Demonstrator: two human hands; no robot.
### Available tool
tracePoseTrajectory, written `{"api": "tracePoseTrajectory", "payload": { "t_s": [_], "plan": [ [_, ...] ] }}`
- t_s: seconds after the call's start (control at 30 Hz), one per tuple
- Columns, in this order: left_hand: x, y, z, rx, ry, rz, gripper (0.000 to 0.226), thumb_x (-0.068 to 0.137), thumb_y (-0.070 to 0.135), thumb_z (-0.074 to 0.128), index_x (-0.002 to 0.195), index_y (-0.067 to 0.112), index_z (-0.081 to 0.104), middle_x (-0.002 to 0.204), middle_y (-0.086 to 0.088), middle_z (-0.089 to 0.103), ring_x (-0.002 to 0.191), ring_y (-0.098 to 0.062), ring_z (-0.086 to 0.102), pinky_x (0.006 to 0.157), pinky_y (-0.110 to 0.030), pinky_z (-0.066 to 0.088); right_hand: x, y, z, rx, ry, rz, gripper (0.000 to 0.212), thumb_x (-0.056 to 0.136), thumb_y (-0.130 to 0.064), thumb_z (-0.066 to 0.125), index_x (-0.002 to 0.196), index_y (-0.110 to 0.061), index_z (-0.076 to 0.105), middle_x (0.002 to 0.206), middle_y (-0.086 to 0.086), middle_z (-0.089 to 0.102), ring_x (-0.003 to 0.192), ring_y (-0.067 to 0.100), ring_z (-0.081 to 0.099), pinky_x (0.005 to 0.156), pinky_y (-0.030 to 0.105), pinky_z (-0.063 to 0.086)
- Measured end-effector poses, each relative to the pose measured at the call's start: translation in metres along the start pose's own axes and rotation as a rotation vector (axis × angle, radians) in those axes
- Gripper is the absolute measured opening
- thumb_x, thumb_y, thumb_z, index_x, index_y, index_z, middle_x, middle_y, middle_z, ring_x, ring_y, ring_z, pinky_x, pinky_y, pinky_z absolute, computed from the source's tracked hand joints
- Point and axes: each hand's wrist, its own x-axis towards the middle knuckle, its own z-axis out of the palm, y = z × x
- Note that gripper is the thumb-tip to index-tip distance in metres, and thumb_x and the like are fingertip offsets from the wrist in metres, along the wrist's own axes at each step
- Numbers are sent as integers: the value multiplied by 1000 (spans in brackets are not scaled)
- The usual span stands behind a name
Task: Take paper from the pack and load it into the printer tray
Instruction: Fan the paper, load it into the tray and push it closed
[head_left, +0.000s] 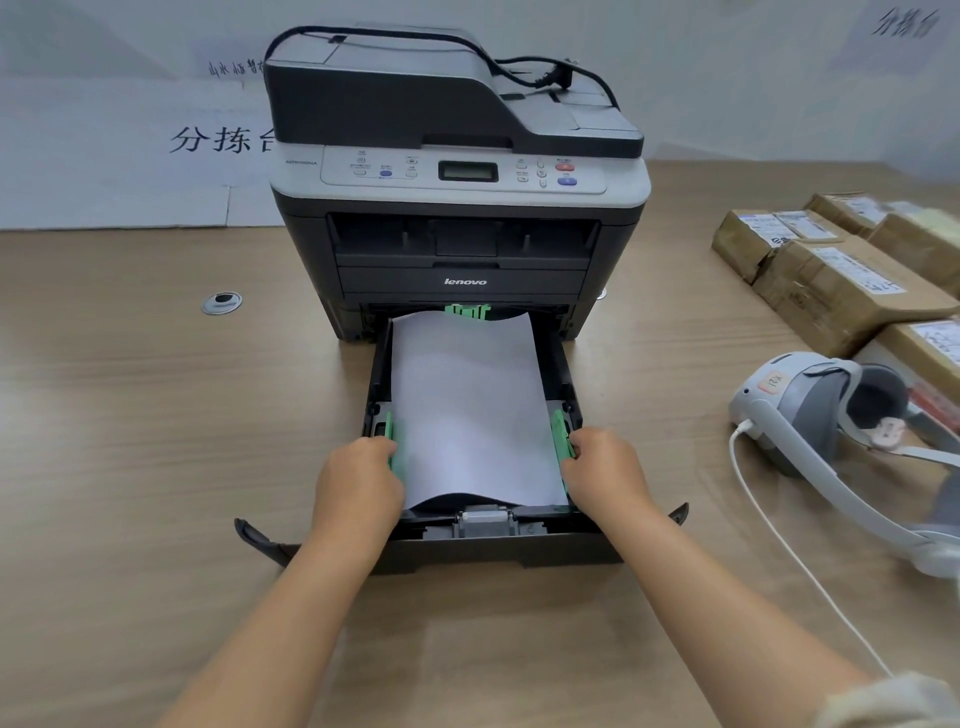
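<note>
Head view: left hand curls its grip on the left green guide, right hand pinches the right guide; fingertips of both are hidden behind knuckles. Between the guides, paper lies in the pulled-out tray, its near edge bowed upward and its far edge running under the printer. Parcels and a headset sit right on the counter, partly cut off. No pack shows.

One printer, two hands, four parcels.
</note>
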Motion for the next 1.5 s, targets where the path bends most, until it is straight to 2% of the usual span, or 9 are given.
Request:
{"api": "tracePoseTrajectory", "payload": {
  "t_s": [0.13, 0.33, 0.5, 0.73, 0.9, 1.13, 1.33, 1.43, 1.5],
  "plan": [
    [-5, 8, -6, 113, -18, -14, 37, 68, -21, 36, 55, 12, 27, 55, -2, 25, 51, -17, 19, 47, -28, 13, -1, 0, 2, -39, 22, 13, 29, 80, 9, 41, 58, -10, 36, 58, 4, 40, 52, 20, 32, 46, 25, 19],
    [-11, 15, -12, 185, -37, -33, 39, 69, -22, 36, 55, 12, 22, 55, -8, 29, 51, -17, 19, 44, -28, 15, -9, -7, -2, -124, 24, -3, 28, 83, 11, 39, 63, -9, 41, 65, 4, 44, 56, 20, 39, 43, 25, 23],
    [-10, 16, -8, 283, -65, -21, 33, 77, -16, 37, 92, 0, 61, 81, -17, 56, 74, -27, 43, 60, -35, 38, -14, -10, -3, -199, 22, -32, 30, 84, 10, 38, 62, -11, 35, 63, 1, 38, 56, 18, 37, 44, 25, 20],
    [-10, 17, -7, 469, -94, 19, 39, 83, -7, 43, 113, 10, 62, 121, -11, 51, 113, -31, 41, 77, -31, 40, -11, -12, -1, -238, 1, -45, 15, 91, -3, 46, 102, -1, 56, 99, 15, 61, 77, 25, 47, 61, 29, 37],
    [-7, 17, -12, 492, -114, -38, 34, 84, -9, 43, 113, 1, 60, 118, -15, 48, 112, -32, 42, 74, -30, 37, -10, -12, -1, -305, 45, -24, 28, 86, 9, 44, 110, 1, 54, 112, 18, 57, 101, 32, 56, 70, 31, 40],
    [-6, 15, -9, 485, -115, -33, 35, 84, -9, 44, 114, 3, 59, 116, -14, 50, 111, -30, 43, 72, -30, 37, -11, -14, -4, -331, 40, 15, 29, 86, 10, 42, 110, 1, 54, 116, 19, 53, 106, 33, 53, 73, 31, 40],
    [-7, 5, -13, 472, -35, 80, 26, 83, -7, 43, 97, 4, 63, 93, -11, 52, 93, -27, 47, 61, -32, 34, -13, -16, -11, -327, 18, -3, 22, 94, -13, 44, 106, 2, 56, 115, 20, 53, 106, 35, 52, 73, 30, 38],
    [-14, -7, -19, 375, 122, 256, 12, 73, -10, 57, 69, 1, 60, 70, -7, 47, 76, -33, 53, 49, -33, 38, -29, -16, -16, -314, 173, -147, 24, 94, -18, 43, 103, 1, 56, 107, 18, 57, 99, 35, 53, 70, 31, 36],
    [-30, -19, -18, 348, 258, 394, 12, 76, 0, 58, 79, 2, 69, 84, -13, 65, 83, -37, 61, 57, -40, 53, -50, -7, -13, -267, 355, -303, 32, 92, -23, 44, 111, -1, 59, 103, 15, 63, 94, 33, 57, 71, 35, 45]
  ]
}}
